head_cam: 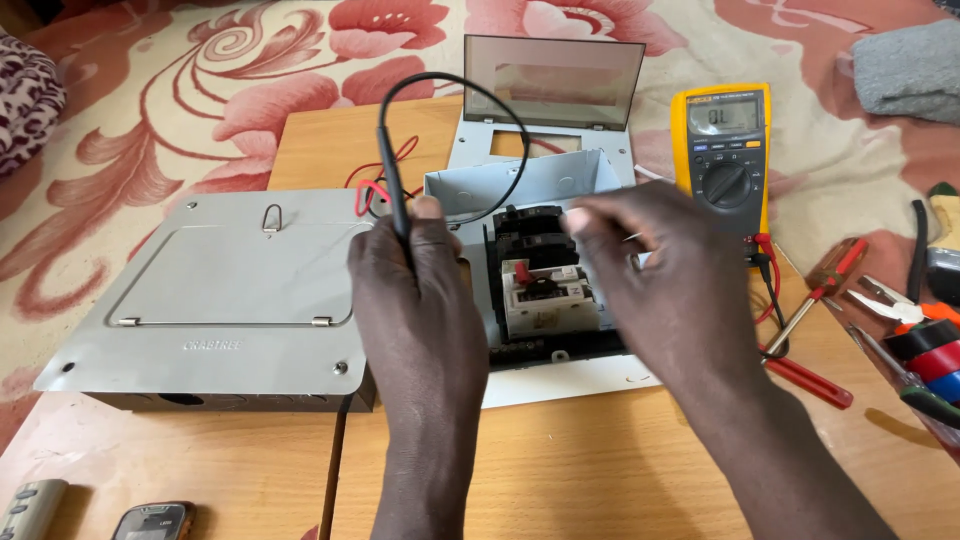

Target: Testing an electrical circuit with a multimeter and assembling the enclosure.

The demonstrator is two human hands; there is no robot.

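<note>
My left hand (415, 300) grips a black test probe (393, 190), held upright with its black lead looping overhead toward the right. My right hand (655, 270) hovers blurred over the open white breaker box (530, 185), fingers bent near the black breakers (530, 232); I cannot tell whether it holds anything. A white and red switch unit (540, 295) sits under the breakers. The yellow multimeter (722, 150) lies to the right of the box, its leads plugged in at the bottom.
A grey metal enclosure (215, 300) with a hinged lid lies at the left on the wooden board (600, 470). A tinted cover (553, 85) stands behind the box. Red-handled screwdrivers (815, 290), pliers and tape rolls (930, 355) lie at the right. Two handsets sit bottom left.
</note>
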